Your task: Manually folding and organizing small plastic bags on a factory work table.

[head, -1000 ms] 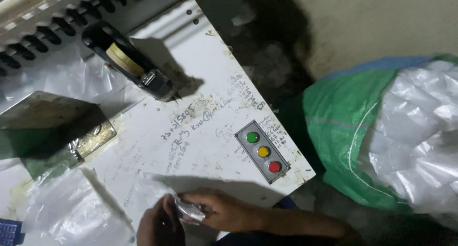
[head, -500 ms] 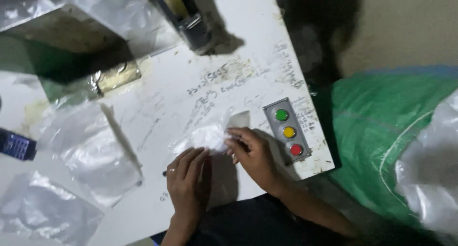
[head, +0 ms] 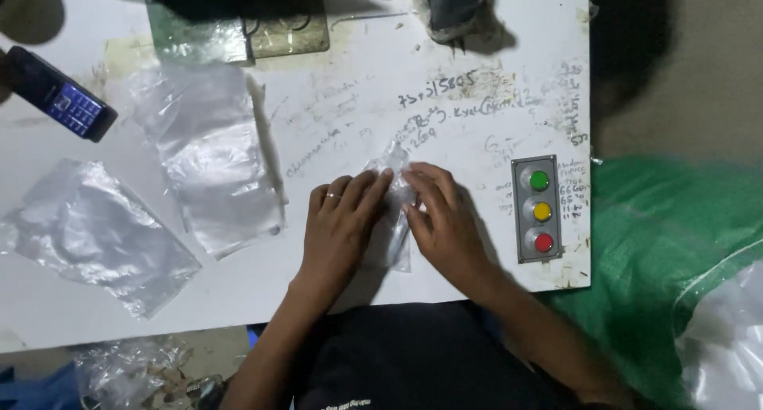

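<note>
A: What do the two hands do at this moment?

B: Both lie flat on a small clear plastic bag (head: 395,219) that rests on the white scribbled counter (head: 445,68), near its front edge. The left hand (head: 340,223) presses on the left side of the bag, with the fingers (head: 362,189) stretched out and close together. The right hand (head: 442,219) covers the right side, and its fingers (head: 425,179) are also stretched, with the tips at the top of the bag. No hand is closed around the bag; they only press it down.

A: Do the hands touch each other?

B: The fingertips come very near at the upper end of the bag, but I cannot tell if they really meet.

A: What lies around them?

B: Just right of the right hand there is a grey metal panel with green, yellow and red round buttons (head: 540,210), fixed into the counter. Left of the left hand lies a bigger clear plastic sheet (head: 211,168), and further left a crumpled clear plastic bag (head: 95,235). A dark mobile phone with a keypad (head: 62,94) lies near the far left corner. At the far edge, a brass-coloured metal plate (head: 290,35) sits partly in shadow. Right of the counter is a green woven sack (head: 683,243), with white plastic (head: 727,338) in its lower corner.
</note>
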